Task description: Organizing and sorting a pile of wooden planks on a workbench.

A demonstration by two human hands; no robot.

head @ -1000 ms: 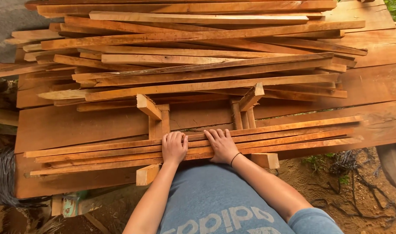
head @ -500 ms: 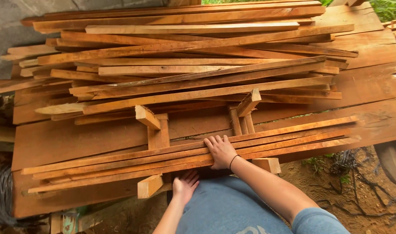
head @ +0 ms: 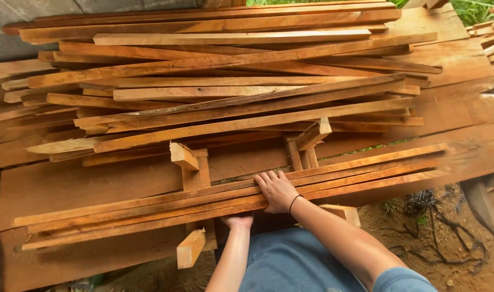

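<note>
Two hands are seen, the right hand point(head: 278, 190) and the left hand point(head: 238, 220), at a bundle of four long wooden slats point(head: 149, 208). Behind the bundle, well over a dozen planks point(head: 225, 81) are heaped, uncounted exactly.

No packages, labels, signs or screens (only bare timber everywhere)

- Lit by soft, even daylight; bright and warm-toned throughout.
- No glare or hard highlights anywhere.
- Only faint, diffuse shadows, darkest in gaps between stacked slats point(head: 231, 108).
- Sharp across the frame, no motion blur.
- Slightly bowed at the edges from a wide lens.
</note>
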